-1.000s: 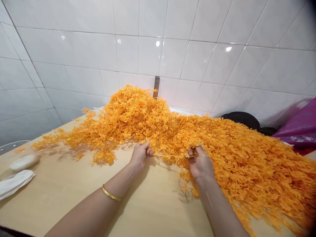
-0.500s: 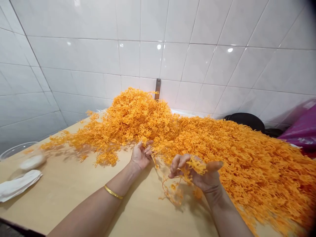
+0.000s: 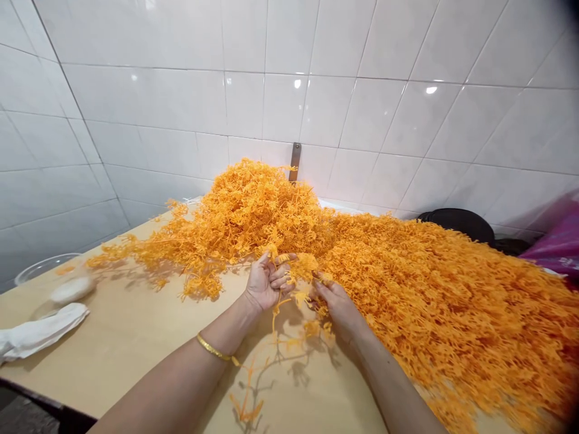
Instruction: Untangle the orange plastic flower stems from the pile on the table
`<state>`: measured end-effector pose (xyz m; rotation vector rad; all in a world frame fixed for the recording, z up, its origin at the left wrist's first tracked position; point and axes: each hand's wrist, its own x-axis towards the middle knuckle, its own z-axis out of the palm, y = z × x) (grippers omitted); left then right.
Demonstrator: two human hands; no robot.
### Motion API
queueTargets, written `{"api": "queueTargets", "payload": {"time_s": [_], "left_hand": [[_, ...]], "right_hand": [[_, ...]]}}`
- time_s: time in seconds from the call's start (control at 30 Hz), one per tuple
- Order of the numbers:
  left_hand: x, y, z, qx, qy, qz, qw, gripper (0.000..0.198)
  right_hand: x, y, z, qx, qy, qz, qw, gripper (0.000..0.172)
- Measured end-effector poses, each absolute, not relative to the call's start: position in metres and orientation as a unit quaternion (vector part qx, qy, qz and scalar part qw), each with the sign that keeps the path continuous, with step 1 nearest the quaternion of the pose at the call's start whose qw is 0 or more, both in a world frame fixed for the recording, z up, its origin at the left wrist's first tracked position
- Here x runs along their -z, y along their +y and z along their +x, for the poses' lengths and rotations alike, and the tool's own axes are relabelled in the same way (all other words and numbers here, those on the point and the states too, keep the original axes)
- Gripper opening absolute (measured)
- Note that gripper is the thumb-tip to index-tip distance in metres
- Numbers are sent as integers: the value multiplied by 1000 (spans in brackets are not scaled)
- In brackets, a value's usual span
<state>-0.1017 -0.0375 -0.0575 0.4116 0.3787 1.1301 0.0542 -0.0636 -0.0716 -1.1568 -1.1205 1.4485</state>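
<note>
My left hand is closed, palm up, its curled fingers around an orange artificial-flower sprig. The thin stem hangs below that hand, and its branched tip trails over the tabletop near my forearm. To the right, my right hand pinches frilly orange pieces of a sprig close to my left fingers. Whether both hands hold one sprig or two I cannot make out. A tall tangled heap of orange sprigs rises just behind my left hand. Another wide heap of orange sprigs spreads beyond my right hand.
The pale wooden table meets a tiled wall. At the left lie a white cloth, a round whitish item and a clear bowl. A black object and a purple bag stand back right.
My right hand has swung left and turned over, from loosely spread fingers to a pinch beside my left hand. A sprig's tip now trails lower, near my left forearm.
</note>
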Motion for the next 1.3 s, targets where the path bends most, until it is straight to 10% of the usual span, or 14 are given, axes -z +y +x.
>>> {"api": "queueTargets", "payload": {"time_s": [0.43, 0.73, 1.3], "left_hand": [[67, -38, -83, -475, 276, 212, 808, 29], [64, -37, -85, -453, 391, 287, 748, 21], [74, -47, -79, -365, 365, 475, 713, 34]], "right_hand": [[64, -66, 65, -656, -397, -314, 560, 48], [49, -75, 81, -663, -505, -222, 506, 35], [64, -52, 85, -475, -440, -455, 611, 28]]}}
